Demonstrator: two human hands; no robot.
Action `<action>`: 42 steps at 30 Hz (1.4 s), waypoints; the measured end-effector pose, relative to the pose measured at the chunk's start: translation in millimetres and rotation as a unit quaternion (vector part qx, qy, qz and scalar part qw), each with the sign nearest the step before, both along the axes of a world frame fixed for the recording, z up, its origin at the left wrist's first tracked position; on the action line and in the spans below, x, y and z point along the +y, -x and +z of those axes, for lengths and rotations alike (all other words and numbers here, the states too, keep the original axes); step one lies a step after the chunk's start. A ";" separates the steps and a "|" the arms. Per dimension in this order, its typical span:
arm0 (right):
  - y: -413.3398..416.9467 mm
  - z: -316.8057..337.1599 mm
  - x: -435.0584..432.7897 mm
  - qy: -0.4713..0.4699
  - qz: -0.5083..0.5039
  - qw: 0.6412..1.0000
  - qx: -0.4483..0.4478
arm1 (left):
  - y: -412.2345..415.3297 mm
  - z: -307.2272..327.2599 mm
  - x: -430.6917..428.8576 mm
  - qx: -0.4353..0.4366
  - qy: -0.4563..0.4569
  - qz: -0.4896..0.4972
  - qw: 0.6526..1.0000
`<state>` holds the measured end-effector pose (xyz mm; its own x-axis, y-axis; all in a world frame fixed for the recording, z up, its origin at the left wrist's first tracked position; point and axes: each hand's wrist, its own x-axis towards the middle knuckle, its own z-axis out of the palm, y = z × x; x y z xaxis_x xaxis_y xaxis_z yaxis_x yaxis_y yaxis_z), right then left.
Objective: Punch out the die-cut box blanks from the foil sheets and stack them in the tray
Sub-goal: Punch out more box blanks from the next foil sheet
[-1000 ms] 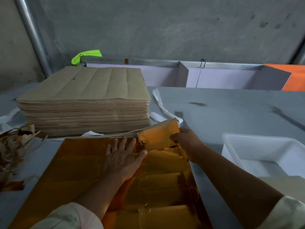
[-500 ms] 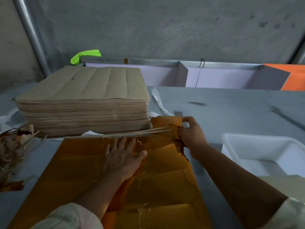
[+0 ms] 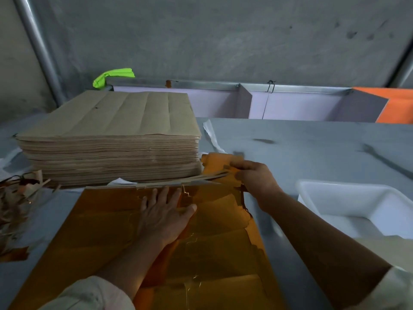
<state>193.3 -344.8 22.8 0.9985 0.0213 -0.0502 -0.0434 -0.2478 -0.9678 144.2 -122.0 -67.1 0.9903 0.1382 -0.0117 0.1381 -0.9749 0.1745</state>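
Right grip: fingers and thumb curled round a gold foil blank, pinching its near edge.
Foil blank: bent upward off the far right corner of the foil sheet, just beside the near right corner of the brown stack; its image is blurred.
Left grip: flat, with fingers straight and spread, palm pressing down on the foil sheet near its far edge.
Foil sheet: lies gold side up on the counter in front of the person, with die-cut outlines showing and a ragged right edge.
Edge strip: thin and pale, it runs along the sheet's far edge and rises at its right end toward the right grip.
Brown stack: a tall pile of brown sheets on the counter, just behind the foil sheet.
Tray: white, on the counter to the right, beyond the right forearm; something flat and beige sits at its near side, too unclear to name.
Scraps: a loose heap of offcuts at the left edge.
Back rail: a bright green item rests at its left end, and an orange panel stands at far right.
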 end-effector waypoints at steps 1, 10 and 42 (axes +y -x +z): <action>0.5 2.4 -0.4 -0.022 -0.004 1.000 0.006 | -0.2 0.2 0.5 0.000 0.000 0.000 1.000; 7.0 13.5 -5.7 -0.104 -0.017 0.993 0.044 | 2.3 9.2 -4.2 -0.054 -0.019 -0.027 0.998; 27.3 16.8 1.0 -0.221 0.010 0.972 0.074 | -1.3 78.3 -108.8 0.026 0.471 -0.041 0.881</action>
<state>166.0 -343.8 39.6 0.9801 0.0935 -0.1752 -0.1902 0.1887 -0.9634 145.5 -230.8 11.2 0.9914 -0.0282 -0.1280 0.1054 -0.4083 0.9067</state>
